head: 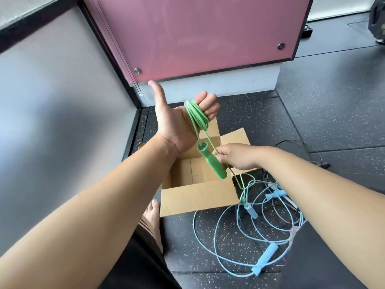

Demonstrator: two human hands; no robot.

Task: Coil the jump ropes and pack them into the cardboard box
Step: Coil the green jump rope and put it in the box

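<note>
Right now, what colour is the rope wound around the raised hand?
The rope is green, clearest in the head view.

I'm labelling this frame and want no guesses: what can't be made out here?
Head view:
- Open cardboard box: near floor hidden by its front wall.
- Green plastic jump rope: far end lost among pale blue ropes.
- Dark object: cut off by the top-right edge.
</note>
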